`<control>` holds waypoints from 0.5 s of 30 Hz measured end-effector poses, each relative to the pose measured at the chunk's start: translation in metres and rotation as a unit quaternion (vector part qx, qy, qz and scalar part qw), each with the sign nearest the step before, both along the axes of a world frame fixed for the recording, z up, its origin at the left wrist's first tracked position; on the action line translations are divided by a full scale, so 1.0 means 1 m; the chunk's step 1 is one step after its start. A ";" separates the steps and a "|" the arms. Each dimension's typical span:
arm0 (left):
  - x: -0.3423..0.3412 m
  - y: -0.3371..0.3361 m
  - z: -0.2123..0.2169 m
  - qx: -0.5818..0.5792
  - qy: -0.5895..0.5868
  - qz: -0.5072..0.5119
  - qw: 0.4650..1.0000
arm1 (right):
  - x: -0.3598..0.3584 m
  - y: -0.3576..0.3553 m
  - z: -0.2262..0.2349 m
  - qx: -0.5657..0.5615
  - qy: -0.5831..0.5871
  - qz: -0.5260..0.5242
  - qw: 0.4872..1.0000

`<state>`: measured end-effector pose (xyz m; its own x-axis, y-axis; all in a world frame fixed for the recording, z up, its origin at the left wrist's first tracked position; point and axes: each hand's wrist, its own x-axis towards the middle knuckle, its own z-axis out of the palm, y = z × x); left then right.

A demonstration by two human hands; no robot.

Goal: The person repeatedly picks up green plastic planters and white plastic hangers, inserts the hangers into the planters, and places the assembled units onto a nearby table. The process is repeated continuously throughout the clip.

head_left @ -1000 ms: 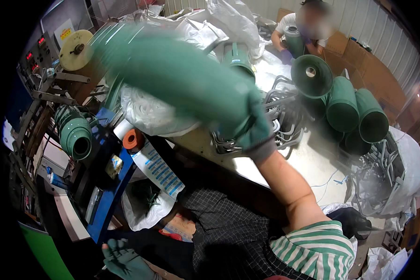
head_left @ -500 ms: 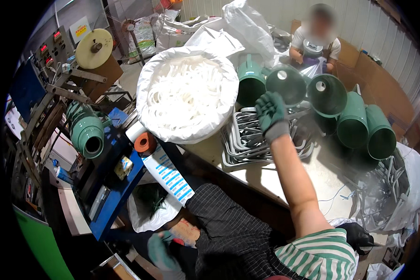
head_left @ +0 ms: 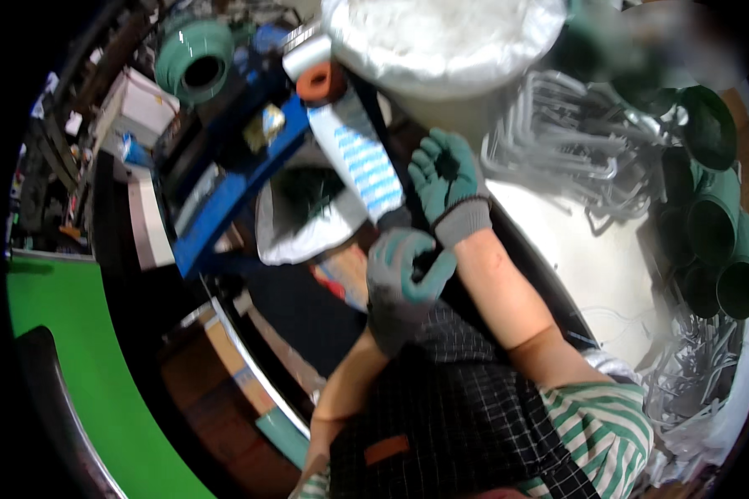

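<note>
Workshop clutter rings us, with a green surface point(head_left: 58, 308) on our left and a pale tabletop point(head_left: 582, 249) on our right. Nearest is our black checked apron point(head_left: 458, 416) with its brown patch point(head_left: 387, 449). By its upper edge our gloved left hand point(head_left: 404, 279) is curled; its palm is mostly hidden, so we cannot tell whether it grips anything. Our gloved right hand point(head_left: 453, 179) faces palm up, fingers loosely bent, and we see nothing in it. Just beside both hands is the label strip point(head_left: 362, 162); whether its lower end touches the left one we cannot tell. Its upper end lies by an orange-brown roll point(head_left: 314, 85), near a blue frame point(head_left: 229, 195). Farther off are heaped grey handles point(head_left: 558, 141), green cylinders point(head_left: 716, 224) and a white-lined tub point(head_left: 441, 71).

As we judge it, the strip could crease or tear if a hand snagged its end. Tugging one handle could send the loose heap sliding.

We can read no brand. The strip's blue-and-white labels are too blurred to make out, and the patch shows no legible writing.
</note>
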<state>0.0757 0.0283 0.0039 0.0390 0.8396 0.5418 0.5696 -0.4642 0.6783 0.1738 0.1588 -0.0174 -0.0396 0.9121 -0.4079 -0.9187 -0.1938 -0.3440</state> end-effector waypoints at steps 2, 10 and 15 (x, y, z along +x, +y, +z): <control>-0.006 0.010 0.008 0.113 0.153 -0.040 0.981 | -0.001 -0.013 0.001 -0.015 -0.039 -0.002 0.999; -0.028 0.009 0.018 -0.028 0.223 -0.070 0.972 | -0.017 -0.025 -0.010 0.069 -0.224 0.044 0.971; -0.042 0.005 0.011 -0.066 0.207 -0.150 0.965 | -0.024 -0.039 -0.024 0.117 -0.298 0.074 0.944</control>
